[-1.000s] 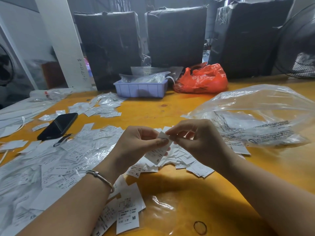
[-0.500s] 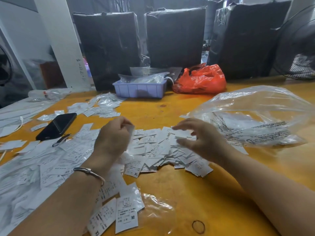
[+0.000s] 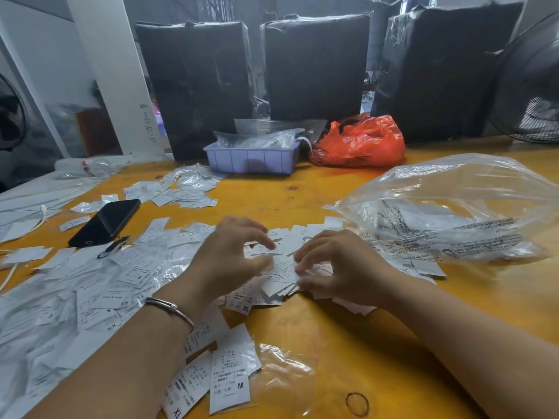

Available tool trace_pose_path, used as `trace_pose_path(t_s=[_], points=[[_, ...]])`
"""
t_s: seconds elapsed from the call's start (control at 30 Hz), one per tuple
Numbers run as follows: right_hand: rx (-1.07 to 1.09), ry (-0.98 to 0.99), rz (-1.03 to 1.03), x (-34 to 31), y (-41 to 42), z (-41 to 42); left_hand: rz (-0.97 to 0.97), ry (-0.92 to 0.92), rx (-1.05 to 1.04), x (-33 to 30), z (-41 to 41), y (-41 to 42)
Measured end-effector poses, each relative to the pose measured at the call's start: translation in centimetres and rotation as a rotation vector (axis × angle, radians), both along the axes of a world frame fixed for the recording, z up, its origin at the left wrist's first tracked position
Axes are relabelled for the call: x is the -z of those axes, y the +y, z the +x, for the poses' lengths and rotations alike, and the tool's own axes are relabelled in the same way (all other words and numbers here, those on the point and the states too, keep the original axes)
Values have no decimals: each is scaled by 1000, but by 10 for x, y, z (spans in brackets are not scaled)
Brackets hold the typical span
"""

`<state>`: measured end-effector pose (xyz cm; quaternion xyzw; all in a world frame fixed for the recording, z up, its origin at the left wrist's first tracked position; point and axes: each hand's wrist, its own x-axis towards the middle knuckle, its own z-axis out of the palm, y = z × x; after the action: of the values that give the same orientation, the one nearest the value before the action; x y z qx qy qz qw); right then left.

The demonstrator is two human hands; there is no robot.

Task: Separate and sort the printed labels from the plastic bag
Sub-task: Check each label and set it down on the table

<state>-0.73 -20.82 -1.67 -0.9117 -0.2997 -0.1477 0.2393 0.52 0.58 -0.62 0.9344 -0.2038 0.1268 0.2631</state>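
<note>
A heap of small white printed labels (image 3: 298, 234) lies mid-table, just left of a big clear plastic bag (image 3: 453, 204) that still holds labels. My left hand (image 3: 230, 261) arches over the heap, fingers curved and thumb touching the top labels, with nothing clearly pinched. My right hand (image 3: 341, 267) pinches a small bunch of labels at the heap's near edge between fingertips and thumb. A wide spread of sorted labels (image 3: 90, 285) covers the table to the left. Labels marked M and XL (image 3: 230, 376) lie near my left forearm.
A black phone (image 3: 106, 222) lies among the left labels, with another label pile (image 3: 181, 192) beyond it. A purple tray (image 3: 251, 160) and a red bag (image 3: 360, 143) sit at the back before black wrapped boxes (image 3: 196, 86). A rubber band (image 3: 357, 404) and a flat clear bag (image 3: 281, 373) lie near the front.
Both hands held one label in the air between them, parted as the left moved away, and have now come down together onto the central heap.
</note>
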Motion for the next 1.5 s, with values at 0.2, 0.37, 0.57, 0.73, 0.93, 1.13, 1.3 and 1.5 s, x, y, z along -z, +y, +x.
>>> trace_pose_path(t_s=[0.2, 0.37, 0.57, 0.73, 0.93, 1.13, 1.3, 1.5], points=[[-36, -37, 5, -4, -5, -1, 59, 106, 157, 1, -5, -9], [46, -11, 99, -8, -13, -1, 138, 32, 192, 2, -4, -13], [569, -211, 195, -23, -47, 8, 20, 8, 175, 6, -4, -15], [929, -187, 57, -22, -81, 21, 4, -33, 190, 6, -5, -15], [1125, 163, -255, -8, -103, 33, -210, -94, 143, 1, -7, -13], [1170, 99, -191, -8, -107, 37, -520, 15, 175, -2, -11, -15], [1153, 93, -174, -9, -106, 38, -618, 80, 169, -5, -12, -14], [1052, -289, 221, -10, -105, 35, -526, 73, 139, -4, -12, -15]])
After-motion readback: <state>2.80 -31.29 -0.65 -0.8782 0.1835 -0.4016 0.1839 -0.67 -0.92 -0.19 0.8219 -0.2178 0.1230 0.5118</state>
